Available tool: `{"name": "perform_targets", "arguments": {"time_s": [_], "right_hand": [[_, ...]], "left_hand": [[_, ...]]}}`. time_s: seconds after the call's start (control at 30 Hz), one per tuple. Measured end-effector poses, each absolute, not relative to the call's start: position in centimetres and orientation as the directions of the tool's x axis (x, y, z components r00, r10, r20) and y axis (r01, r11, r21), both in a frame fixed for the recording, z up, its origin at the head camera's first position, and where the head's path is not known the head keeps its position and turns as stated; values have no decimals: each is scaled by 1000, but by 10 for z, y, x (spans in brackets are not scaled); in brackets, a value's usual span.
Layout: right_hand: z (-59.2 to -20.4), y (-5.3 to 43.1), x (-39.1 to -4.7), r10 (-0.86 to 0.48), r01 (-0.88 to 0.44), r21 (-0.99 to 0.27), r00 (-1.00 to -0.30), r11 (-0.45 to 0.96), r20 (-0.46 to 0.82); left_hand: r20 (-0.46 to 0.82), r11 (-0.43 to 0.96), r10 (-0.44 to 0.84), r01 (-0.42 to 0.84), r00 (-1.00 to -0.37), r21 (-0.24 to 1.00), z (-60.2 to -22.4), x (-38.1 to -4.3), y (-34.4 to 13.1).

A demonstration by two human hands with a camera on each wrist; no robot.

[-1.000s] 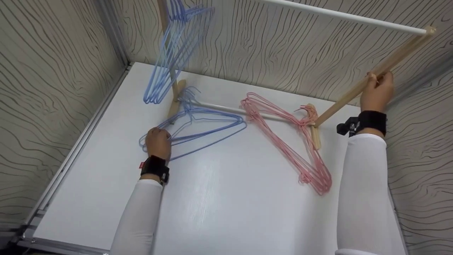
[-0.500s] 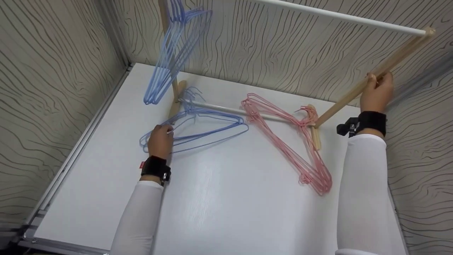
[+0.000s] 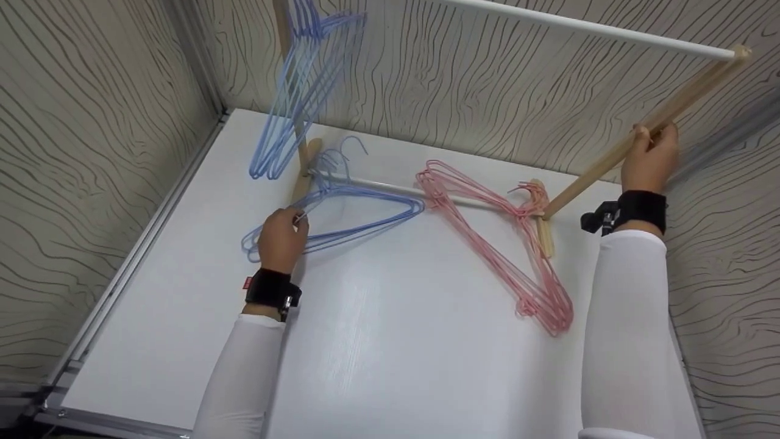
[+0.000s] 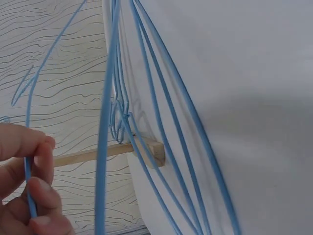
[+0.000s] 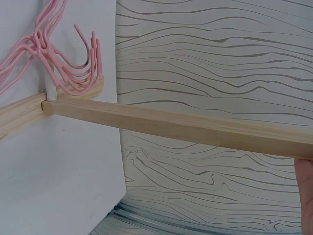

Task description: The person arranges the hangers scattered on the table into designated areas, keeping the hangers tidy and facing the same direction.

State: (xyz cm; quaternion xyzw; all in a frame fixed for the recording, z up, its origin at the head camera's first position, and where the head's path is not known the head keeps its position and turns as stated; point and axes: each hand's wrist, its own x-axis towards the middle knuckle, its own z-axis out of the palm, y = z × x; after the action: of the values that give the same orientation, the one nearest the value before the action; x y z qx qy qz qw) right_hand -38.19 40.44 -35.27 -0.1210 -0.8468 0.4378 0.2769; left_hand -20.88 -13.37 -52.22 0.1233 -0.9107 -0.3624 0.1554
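My left hand [image 3: 282, 241] is over the left side of a pile of blue wire hangers [image 4: 156, 107] on the white tabletop. Thumb and fingers pinch the side of one blue hanger [image 4: 30, 98], which is raised off the others, its hook standing above the pile. To the right, my right hand [image 3: 651, 160] grips the sloping wooden post [image 5: 171, 128] of a clothes rack partway up. Only an edge of that hand shows in the right wrist view.
Several blue hangers [image 3: 263, 164] hang at the rack's left end, below its white top rail [image 3: 597, 27]. A bunch of pink hangers [image 3: 487, 259] lies near the right foot, hooks by the low crossbar [image 3: 378, 183]. Wood-patterned walls [image 3: 457, 91] enclose the table.
The left hand has moved slightly up and right, lifting one blue hanger away from the pile; its hook has risen. My right hand stays on the post.
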Motion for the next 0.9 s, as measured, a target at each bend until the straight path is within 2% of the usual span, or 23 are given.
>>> {"name": "perform_targets", "arguments": {"time_s": [0.4, 0.9], "right_hand": [[-354, 404, -382, 441, -53, -804, -813, 592, 379], [-354, 404, -381, 443, -50, -803, -813, 594, 378]], "left_hand": [[262, 718, -320, -53, -910, 694, -497, -204, -122], [295, 715, -348, -48, -890, 698, -472, -197, -109]]}}
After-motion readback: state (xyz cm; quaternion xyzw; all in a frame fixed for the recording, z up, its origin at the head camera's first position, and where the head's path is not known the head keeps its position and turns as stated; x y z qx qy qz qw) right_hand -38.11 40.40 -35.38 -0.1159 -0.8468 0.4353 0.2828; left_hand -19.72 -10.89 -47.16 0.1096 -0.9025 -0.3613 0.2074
